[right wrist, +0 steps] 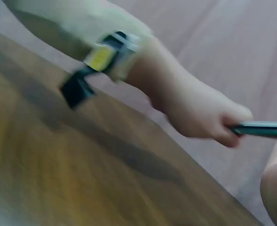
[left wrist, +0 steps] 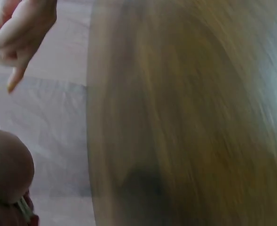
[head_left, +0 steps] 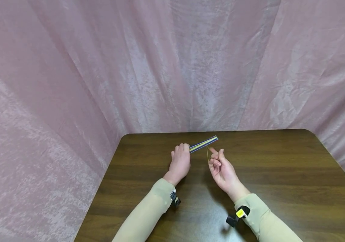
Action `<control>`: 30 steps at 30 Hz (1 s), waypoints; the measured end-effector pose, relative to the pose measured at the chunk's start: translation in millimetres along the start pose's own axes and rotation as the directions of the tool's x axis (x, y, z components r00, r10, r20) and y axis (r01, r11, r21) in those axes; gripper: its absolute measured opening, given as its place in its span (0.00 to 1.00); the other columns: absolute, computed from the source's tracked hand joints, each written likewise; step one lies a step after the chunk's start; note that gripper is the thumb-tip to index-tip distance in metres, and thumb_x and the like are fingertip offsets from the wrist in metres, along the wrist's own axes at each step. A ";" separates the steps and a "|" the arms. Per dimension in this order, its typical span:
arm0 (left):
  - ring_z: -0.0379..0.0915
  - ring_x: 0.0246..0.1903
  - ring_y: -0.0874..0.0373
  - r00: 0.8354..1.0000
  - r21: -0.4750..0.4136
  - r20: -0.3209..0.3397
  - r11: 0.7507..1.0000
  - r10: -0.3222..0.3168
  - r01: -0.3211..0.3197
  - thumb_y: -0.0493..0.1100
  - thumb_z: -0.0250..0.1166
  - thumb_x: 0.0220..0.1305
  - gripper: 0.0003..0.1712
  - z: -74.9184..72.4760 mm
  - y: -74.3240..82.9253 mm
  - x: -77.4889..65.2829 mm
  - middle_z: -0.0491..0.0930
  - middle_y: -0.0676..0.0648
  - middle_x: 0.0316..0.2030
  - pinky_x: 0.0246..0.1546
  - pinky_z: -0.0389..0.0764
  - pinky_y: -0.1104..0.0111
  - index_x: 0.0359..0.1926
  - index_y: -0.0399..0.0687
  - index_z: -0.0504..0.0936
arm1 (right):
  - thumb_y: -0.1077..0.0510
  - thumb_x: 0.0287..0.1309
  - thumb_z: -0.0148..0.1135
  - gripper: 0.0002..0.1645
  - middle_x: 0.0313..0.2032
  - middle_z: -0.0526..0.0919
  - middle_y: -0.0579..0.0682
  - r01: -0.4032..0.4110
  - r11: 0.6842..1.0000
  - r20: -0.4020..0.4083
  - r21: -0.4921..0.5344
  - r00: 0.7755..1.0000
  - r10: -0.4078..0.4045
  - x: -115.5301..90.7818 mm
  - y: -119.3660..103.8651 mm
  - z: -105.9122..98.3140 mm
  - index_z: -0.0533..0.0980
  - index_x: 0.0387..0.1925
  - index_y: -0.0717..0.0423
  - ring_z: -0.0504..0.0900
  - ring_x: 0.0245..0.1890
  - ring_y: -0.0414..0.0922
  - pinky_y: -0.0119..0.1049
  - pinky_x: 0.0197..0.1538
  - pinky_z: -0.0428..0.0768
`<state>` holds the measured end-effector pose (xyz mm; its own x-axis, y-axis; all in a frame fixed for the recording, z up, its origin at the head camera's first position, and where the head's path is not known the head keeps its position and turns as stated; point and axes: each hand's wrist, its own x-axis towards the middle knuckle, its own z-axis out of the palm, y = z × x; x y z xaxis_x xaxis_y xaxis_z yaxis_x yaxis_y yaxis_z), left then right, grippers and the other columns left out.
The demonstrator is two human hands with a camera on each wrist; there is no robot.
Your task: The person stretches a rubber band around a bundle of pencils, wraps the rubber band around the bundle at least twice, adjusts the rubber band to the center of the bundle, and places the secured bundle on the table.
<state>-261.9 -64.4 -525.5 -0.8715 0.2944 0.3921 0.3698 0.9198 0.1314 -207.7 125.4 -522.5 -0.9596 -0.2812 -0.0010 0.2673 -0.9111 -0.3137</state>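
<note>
My left hand [head_left: 180,162] grips one end of a bundle of pencils [head_left: 203,144], striped blue, yellow and white in the head view. The bundle's free end points up and to the right, above the table. My right hand [head_left: 223,171] is just below that end, palm turned up and fingers bent. A thin yellow rubber band [head_left: 207,155] stretches from the bundle to its fingers. In the right wrist view, the left hand [right wrist: 199,106] closes round the bundle [right wrist: 258,128], which looks dark green there. The left wrist view shows the right hand [left wrist: 23,33] blurred, its index finger pointing downward.
Both hands are over a dark brown wooden table [head_left: 281,168] with rounded far corners. Pink velvet curtains [head_left: 190,67] hang behind it and along the sides. Small black cameras, one on the left wrist [head_left: 175,199] and one on the right wrist [head_left: 234,220], stick out over the table.
</note>
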 end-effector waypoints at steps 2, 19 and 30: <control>0.70 0.44 0.49 0.998 0.015 -0.006 0.998 0.062 -0.062 0.28 0.68 0.65 0.17 0.2 -4.9 -1.0 0.76 0.45 0.43 0.40 0.67 0.60 0.51 0.43 0.74 | 0.41 0.77 0.50 0.35 0.32 0.72 0.41 -0.004 1.000 -0.019 -0.003 1.000 0.004 1.0 -7.6 -0.6 0.59 0.70 0.60 0.63 0.23 0.28 0.17 0.32 0.67; 0.68 0.41 0.51 0.929 0.285 0.065 0.886 0.364 -0.367 0.35 0.60 0.78 0.04 -3.4 -23.6 -7.5 0.74 0.48 0.41 0.40 0.70 0.60 0.47 0.47 0.74 | 0.55 0.59 0.81 0.35 0.26 0.79 0.43 -0.044 0.365 -0.135 -0.930 0.964 -0.228 1.4 -12.9 -8.1 0.78 0.63 0.65 0.71 0.18 0.36 0.34 0.33 0.84; 0.69 0.40 0.51 0.945 0.275 0.021 0.907 0.327 -0.320 0.35 0.59 0.77 0.03 -0.5 -18.4 -11.7 0.74 0.48 0.40 0.38 0.67 0.61 0.47 0.46 0.73 | 0.61 0.54 0.83 0.39 0.37 0.82 0.53 -0.047 0.284 -0.116 -0.958 0.966 -0.231 9.0 -19.4 -10.5 0.65 0.58 0.65 0.81 0.24 0.41 0.33 0.31 0.82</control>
<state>-258.3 -84.8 -532.0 -0.7095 0.5842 0.3942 0.5253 0.8112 -0.2567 -222.4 143.7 -526.3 -0.9989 -0.0261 -0.0381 0.0370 0.0429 -0.9984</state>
